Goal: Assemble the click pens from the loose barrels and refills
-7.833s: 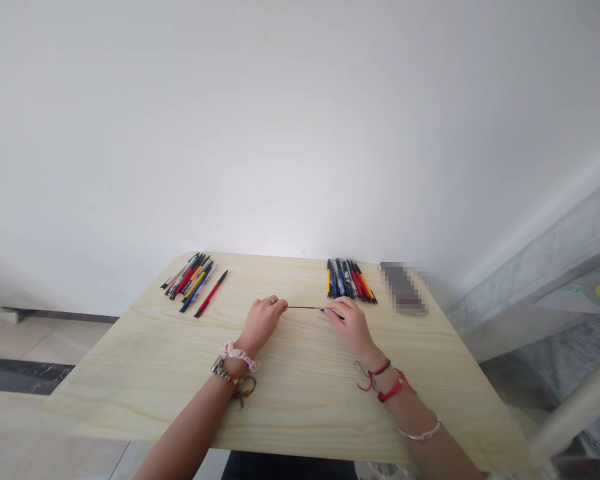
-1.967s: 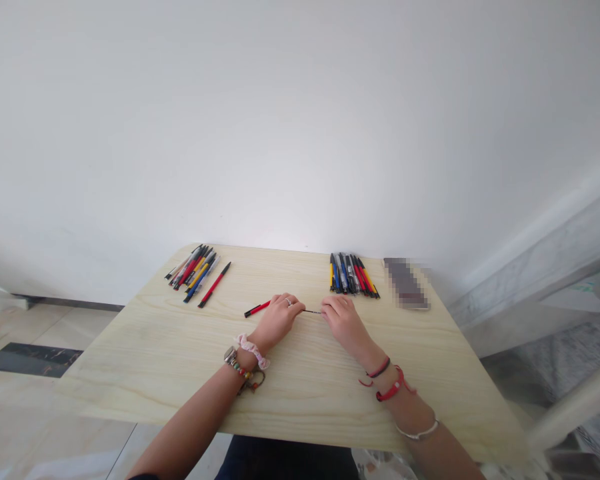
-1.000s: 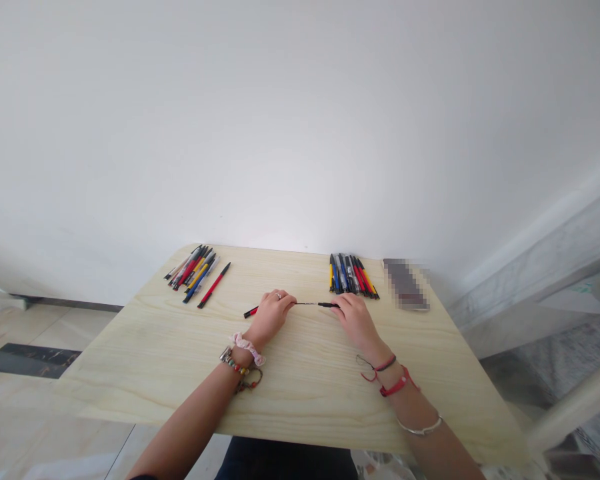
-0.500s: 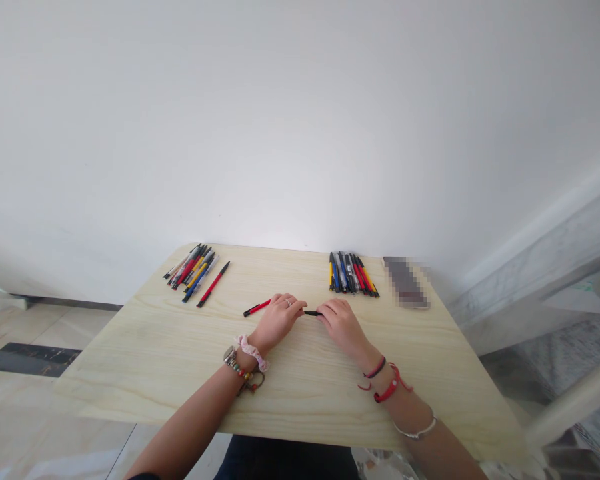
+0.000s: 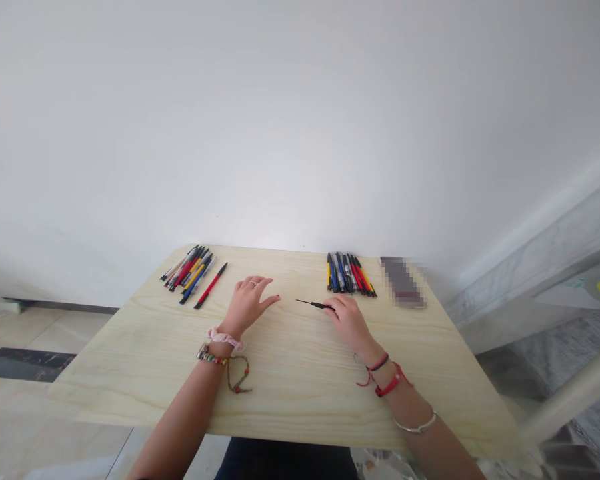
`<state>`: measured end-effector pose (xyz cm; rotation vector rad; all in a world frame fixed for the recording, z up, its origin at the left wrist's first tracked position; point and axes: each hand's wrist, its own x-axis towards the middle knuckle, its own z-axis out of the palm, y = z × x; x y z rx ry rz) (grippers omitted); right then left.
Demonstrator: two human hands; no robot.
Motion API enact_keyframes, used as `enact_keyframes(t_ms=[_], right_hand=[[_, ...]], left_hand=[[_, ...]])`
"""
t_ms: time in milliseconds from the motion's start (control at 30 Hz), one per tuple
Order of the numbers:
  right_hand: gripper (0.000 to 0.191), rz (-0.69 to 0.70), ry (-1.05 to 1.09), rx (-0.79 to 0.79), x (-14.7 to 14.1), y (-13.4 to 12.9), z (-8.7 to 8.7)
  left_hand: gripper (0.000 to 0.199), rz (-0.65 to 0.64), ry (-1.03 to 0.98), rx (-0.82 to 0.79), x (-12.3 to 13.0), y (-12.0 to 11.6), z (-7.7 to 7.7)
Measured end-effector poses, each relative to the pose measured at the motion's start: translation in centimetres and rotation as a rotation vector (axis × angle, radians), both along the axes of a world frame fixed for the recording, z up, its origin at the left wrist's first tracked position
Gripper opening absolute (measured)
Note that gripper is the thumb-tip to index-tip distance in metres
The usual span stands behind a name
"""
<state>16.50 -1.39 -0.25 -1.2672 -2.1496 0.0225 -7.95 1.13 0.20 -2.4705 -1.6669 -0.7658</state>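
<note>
My right hand [image 5: 349, 321] pinches a black pen part [image 5: 318, 305] above the table. A thin dark refill [image 5: 303, 301] sticks out of it to the left. My left hand [image 5: 250, 303] is apart from it, further left, with thumb and fingers spread and nothing visible between them. A loose red pen [image 5: 211, 285] with black ends lies on the table beyond the left hand, next to a pile of several mixed pens [image 5: 187, 270]. At the back right lies a row of several yellow, blue, clear and red pens [image 5: 347, 273].
The pale wooden table [image 5: 290, 387] stands against a white wall [image 5: 300, 133]. A dark, blurred-out flat object [image 5: 403, 283] lies near its right back edge. Beyond the right edge is a grey marbled surface [image 5: 540, 300].
My left hand has let go, moved left and spread its fingers. The thin refill now shows on the part in my right hand. The red piece beside my left hand is out of sight.
</note>
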Motion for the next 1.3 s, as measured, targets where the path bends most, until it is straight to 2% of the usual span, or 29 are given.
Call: enact_keyframes(t_ms=[67,133,267,600,967,1300], right_hand=[[0.006,-0.024,-0.013,-0.004,0.2,0.2,0.0],[0.006,-0.041,-0.028,-0.01,0.4,0.3,0.0],[0.006,-0.04,-0.053,-0.008,0.4,0.3,0.0],[0.005,-0.022,-0.093,-0.001,0.2,0.2,0.0],[0.004,0.002,-0.126,0.022,0.0,0.1,0.1],[0.005,0.039,-0.196,0.057,-1.5,-0.6,0.2]], left_hand=[[0.032,0.028,0.073,-0.07,-1.2,0.3,-0.2],[0.023,0.001,0.126,-0.141,-1.9,0.5,-0.5],[0.014,-0.044,0.17,-0.186,-1.7,0.8,-0.8],[0.009,-0.181,0.103,-0.152,0.0,0.6,-0.5],[0.011,-0.187,0.069,-0.125,0.1,0.5,-0.6],[0.017,-0.362,0.122,-0.039,2.3,-0.6,-0.3]])
